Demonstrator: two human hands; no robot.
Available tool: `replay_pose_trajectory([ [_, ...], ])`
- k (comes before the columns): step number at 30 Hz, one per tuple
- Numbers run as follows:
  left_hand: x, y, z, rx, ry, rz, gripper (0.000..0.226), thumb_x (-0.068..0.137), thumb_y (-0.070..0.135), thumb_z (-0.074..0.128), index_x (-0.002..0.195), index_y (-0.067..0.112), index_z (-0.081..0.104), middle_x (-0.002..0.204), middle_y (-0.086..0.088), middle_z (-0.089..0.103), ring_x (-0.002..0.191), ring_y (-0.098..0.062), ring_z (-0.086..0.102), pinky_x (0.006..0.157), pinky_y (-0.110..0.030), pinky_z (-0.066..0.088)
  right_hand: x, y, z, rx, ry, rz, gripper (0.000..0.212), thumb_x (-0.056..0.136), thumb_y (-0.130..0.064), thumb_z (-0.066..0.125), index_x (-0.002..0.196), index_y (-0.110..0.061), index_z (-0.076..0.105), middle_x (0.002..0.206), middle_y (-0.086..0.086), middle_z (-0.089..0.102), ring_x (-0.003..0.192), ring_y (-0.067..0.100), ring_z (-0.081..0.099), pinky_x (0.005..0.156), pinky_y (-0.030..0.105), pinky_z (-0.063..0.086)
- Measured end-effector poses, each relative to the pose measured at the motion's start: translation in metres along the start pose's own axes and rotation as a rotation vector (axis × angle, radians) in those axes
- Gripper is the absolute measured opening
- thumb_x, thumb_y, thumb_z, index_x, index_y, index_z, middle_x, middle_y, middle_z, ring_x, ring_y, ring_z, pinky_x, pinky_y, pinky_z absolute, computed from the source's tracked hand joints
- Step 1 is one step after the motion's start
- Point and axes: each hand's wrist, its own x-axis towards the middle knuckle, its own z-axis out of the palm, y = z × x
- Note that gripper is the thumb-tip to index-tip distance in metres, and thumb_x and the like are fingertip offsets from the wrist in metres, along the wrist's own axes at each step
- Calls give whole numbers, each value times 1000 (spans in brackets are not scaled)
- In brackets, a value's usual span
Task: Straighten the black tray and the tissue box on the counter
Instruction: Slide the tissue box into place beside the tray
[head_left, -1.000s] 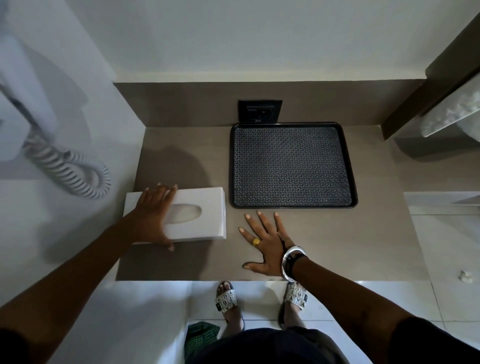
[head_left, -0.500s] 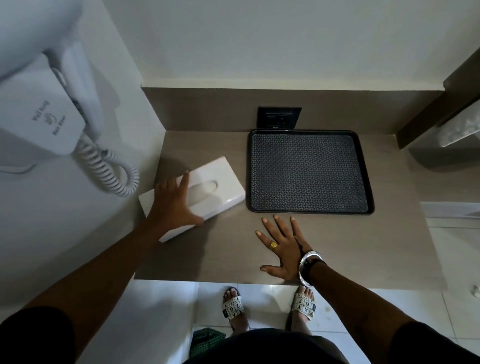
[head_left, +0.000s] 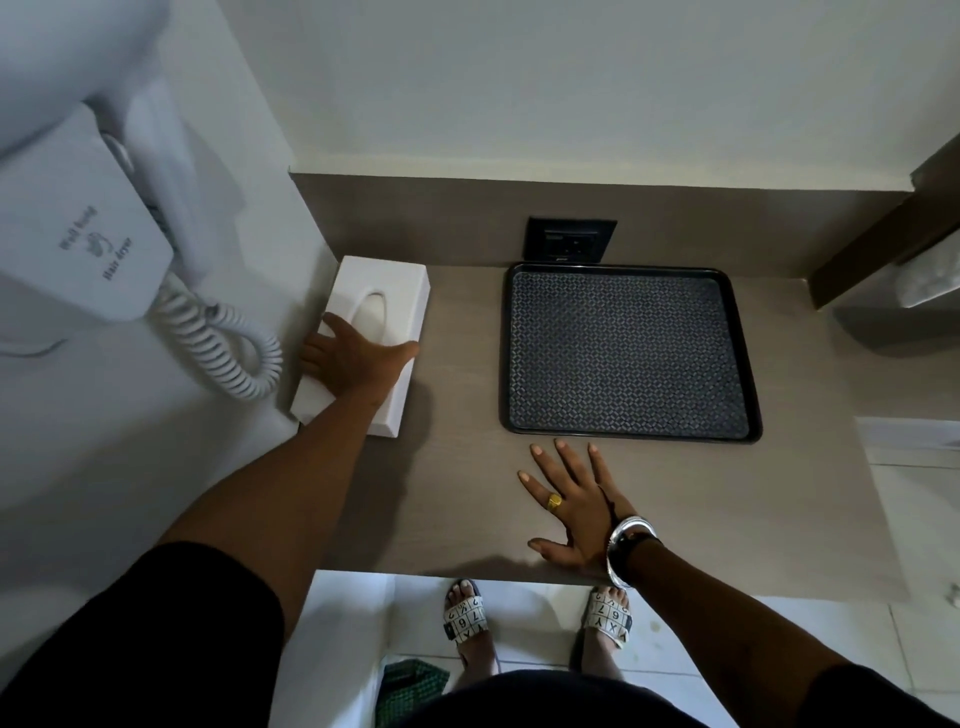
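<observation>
The white tissue box (head_left: 382, 291) lies lengthwise along the left wall on the grey counter (head_left: 457, 493), its far end near the back corner. My left hand (head_left: 353, 358) lies across the box's near half, thumb over its right edge and fingers over its left edge. The black tray (head_left: 628, 353) with a patterned mat sits flat against the back wall, its edges square to the counter. My right hand (head_left: 571, 504) rests flat on the counter just in front of the tray, fingers spread, holding nothing.
A white wall-mounted hair dryer (head_left: 88, 218) with a coiled cord (head_left: 223, 348) hangs left of the box. A black power socket (head_left: 570, 240) sits in the backsplash behind the tray. A white towel (head_left: 930, 270) shows at the right. The counter's front edge runs by my right wrist.
My left hand has turned the tissue box from lying crosswise near the tray to lengthwise against the left wall and pushed it back. My right hand and the tray stayed put.
</observation>
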Motion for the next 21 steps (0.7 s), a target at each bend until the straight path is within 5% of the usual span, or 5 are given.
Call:
replay_pose_trajectory([
  [9, -5, -9, 18, -18, 29, 15, 127, 61, 73, 72, 154, 9, 13, 154, -29, 23, 144, -47, 21, 119, -58, 13, 0, 0, -6, -45, 2, -4, 90, 79, -79, 40, 152, -28, 31, 160, 11, 30, 145, 40, 30, 114, 68, 16],
  [12, -17, -14, 20, -29, 101, 191, 117, 70, 78, 56, 154, 9, 15, 160, -27, 15, 148, -45, 14, 121, -56, 7, -1, -1, -7, -43, -3, -3, 89, 79, -79, 41, 152, -28, 31, 161, 10, 30, 145, 40, 29, 114, 66, 12],
  [16, -29, -34, 20, 109, 160, 650, 108, 76, 85, 36, 156, 18, 11, 165, -18, 4, 153, -37, 3, 121, -45, -9, 0, -1, -7, -43, -19, 5, 89, 78, -78, 42, 151, -28, 32, 160, 10, 32, 144, 41, 32, 112, 68, 19],
  [21, -30, -68, 25, 269, 129, 783, 114, 73, 90, 30, 157, 15, 15, 164, -18, 10, 153, -36, 10, 123, -51, 5, 0, 0, -6, -48, -20, 6, 89, 78, -78, 42, 151, -28, 32, 160, 11, 32, 144, 41, 32, 111, 68, 21],
])
